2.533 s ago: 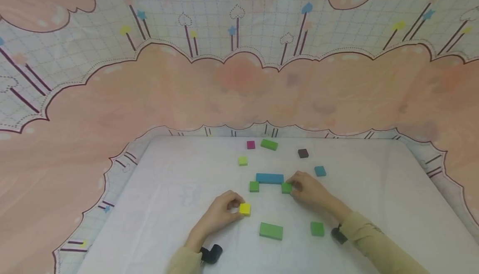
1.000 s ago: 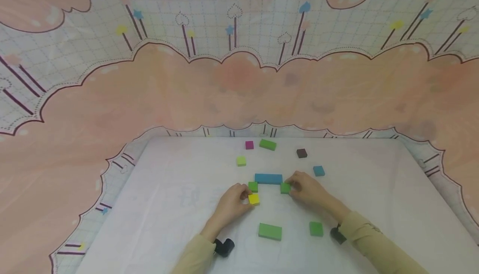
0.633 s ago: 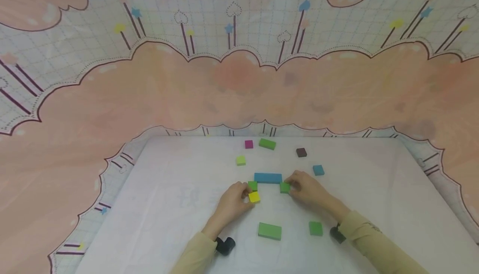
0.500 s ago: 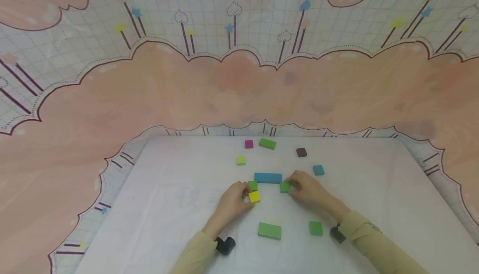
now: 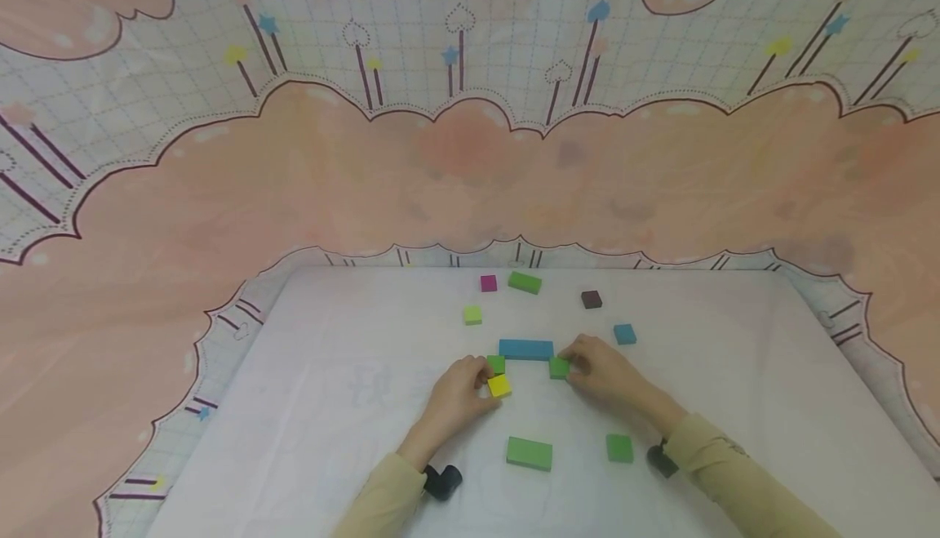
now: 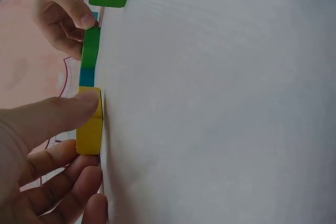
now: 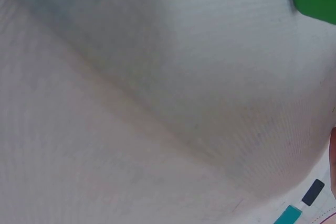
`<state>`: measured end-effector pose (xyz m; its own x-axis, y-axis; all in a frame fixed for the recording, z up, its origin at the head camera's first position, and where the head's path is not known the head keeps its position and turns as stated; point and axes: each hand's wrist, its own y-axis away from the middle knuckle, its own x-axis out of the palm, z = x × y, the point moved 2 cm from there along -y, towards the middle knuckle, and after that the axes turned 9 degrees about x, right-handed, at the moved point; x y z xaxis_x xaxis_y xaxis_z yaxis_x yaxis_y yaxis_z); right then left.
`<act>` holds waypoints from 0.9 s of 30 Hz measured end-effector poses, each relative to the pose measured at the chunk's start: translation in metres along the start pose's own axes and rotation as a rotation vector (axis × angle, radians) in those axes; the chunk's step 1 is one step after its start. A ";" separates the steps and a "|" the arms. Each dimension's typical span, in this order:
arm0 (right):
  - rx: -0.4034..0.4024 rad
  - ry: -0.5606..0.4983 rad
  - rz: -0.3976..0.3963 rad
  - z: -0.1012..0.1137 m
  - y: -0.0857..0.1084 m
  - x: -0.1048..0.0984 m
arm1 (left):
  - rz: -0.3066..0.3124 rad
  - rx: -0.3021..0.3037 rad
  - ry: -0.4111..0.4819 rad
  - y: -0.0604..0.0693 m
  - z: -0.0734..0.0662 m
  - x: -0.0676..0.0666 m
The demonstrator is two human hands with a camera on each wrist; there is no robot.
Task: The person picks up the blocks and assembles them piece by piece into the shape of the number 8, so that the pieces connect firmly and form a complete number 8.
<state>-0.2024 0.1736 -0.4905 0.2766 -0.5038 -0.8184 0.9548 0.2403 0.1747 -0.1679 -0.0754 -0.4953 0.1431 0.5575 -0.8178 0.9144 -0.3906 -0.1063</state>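
My left hand (image 5: 457,399) pinches a yellow block (image 5: 499,386) between thumb and fingers, just in front of a small green block (image 5: 495,364) at the left end of a long blue block (image 5: 525,349). In the left wrist view the thumb presses one side of that yellow block (image 6: 90,135). At the blue block's right end, my right hand (image 5: 605,371) holds another small green block (image 5: 559,368) by its right side. The left wrist view shows the right thumb and fingers at this green block (image 6: 91,48). Only a sliver of finger (image 7: 333,161) appears in the right wrist view.
On the white tabletop (image 5: 308,440), a green rectangular block (image 5: 529,454) and a green square one (image 5: 620,448) lie nearer me. Farther back are lime (image 5: 473,315), magenta (image 5: 488,283), long green (image 5: 525,282), dark brown (image 5: 591,300) and small blue (image 5: 625,334) blocks.
My left hand has carried the yellow block right and away from me, up to the left green block. Over the last half second it barely shifts. The right hand stays at its green block.
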 end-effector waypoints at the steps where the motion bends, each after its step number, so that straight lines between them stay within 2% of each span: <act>1: 0.001 0.001 0.000 0.000 0.000 0.000 | 0.000 -0.002 0.006 0.000 0.000 0.000; 12: 0.005 0.000 0.002 0.001 0.001 0.000 | -0.015 -0.003 0.032 0.004 0.001 -0.002; 27: -0.004 -0.040 0.015 -0.002 0.002 0.001 | -0.010 -0.012 0.037 0.003 0.004 0.000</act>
<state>-0.2004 0.1755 -0.4920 0.2955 -0.5324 -0.7932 0.9500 0.2516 0.1850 -0.1662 -0.0795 -0.4974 0.1480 0.5880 -0.7952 0.9201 -0.3767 -0.1073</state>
